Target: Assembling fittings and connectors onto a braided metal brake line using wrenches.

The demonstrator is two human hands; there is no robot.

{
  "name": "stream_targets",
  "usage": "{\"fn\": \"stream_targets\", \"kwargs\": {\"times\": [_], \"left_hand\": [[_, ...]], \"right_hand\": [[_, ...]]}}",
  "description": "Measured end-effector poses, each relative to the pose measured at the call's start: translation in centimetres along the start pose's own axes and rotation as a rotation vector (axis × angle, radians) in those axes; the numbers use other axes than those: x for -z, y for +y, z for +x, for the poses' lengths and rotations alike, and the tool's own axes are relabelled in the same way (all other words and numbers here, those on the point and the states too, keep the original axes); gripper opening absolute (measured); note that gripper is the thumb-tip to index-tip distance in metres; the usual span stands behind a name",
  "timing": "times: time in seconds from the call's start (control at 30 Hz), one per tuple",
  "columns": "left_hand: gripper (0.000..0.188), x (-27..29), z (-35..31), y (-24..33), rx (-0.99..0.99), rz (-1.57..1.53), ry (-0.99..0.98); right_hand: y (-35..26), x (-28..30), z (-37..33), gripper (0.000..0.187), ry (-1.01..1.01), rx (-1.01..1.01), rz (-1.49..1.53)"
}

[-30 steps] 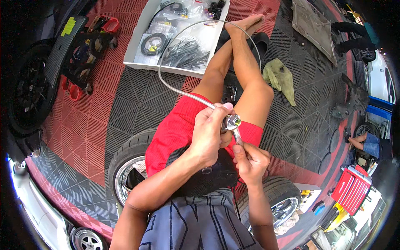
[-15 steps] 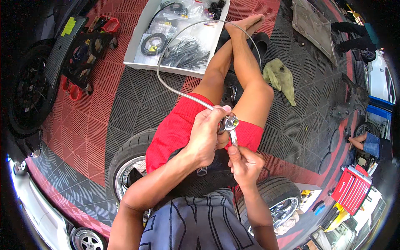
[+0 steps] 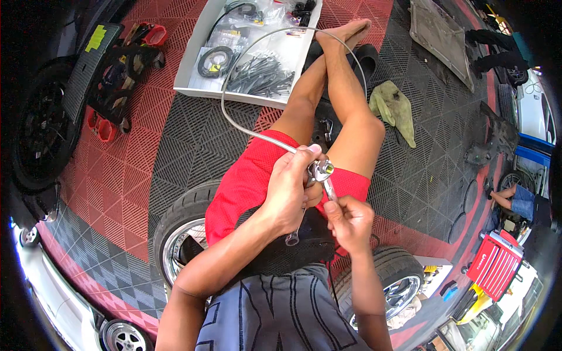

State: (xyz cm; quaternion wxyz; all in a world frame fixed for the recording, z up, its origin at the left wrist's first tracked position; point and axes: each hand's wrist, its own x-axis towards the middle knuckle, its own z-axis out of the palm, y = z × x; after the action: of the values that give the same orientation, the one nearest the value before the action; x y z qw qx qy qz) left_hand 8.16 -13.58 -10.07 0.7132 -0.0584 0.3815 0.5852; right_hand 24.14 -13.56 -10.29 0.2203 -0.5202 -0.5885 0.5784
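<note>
My left hand (image 3: 288, 186) is closed around the end of a thin silver hose (image 3: 262, 138) that loops forward over the box and past my legs. A metal hex fitting (image 3: 325, 169) pokes out beyond my left thumb. My right hand (image 3: 350, 221) grips the shaft of a chrome wrench (image 3: 330, 191), whose head sits at that fitting. Below my left fist the end of a second wrench (image 3: 292, 238) sticks out; the rest of it is hidden by the fist. Both hands are held together above my lap.
Ahead lies a white box (image 3: 234, 95) with zip ties, coiled cable and plastic bags. A greenish rag (image 3: 393, 111) lies right of my legs on the tiled floor (image 3: 193, 140). Wheels (image 3: 181, 234) flank me. Farther right are a red tool chest (image 3: 495, 266) and other people.
My right hand has shifted slightly right and down, tilting its wrench. The end of the second wrench has swung right and shows more below my left fist.
</note>
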Motion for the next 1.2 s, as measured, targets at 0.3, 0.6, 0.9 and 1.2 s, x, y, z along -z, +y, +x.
{"fn": "stream_targets", "kwargs": {"times": [0.3,0.6,0.9,1.2], "left_hand": [[0.028,1.2,0.2,-1.0,-0.129,0.210,-0.137],[0.030,0.7,0.3,-1.7,-0.120,0.344,-0.106],[0.031,1.8,-1.3,1.2,0.201,0.456,-0.272],[0.028,-0.3,0.5,3.9,-1.110,1.601,-0.168]], "right_hand": [[0.3,3.8,1.2,0.028,0.082,-0.020,0.309],[-3.3,0.6,3.5,0.018,0.122,0.027,0.256],[-2.5,2.7,5.4,0.012,0.097,-0.029,0.292],[-4.2,5.4,5.8,0.013,0.087,-0.120,0.579]]}}
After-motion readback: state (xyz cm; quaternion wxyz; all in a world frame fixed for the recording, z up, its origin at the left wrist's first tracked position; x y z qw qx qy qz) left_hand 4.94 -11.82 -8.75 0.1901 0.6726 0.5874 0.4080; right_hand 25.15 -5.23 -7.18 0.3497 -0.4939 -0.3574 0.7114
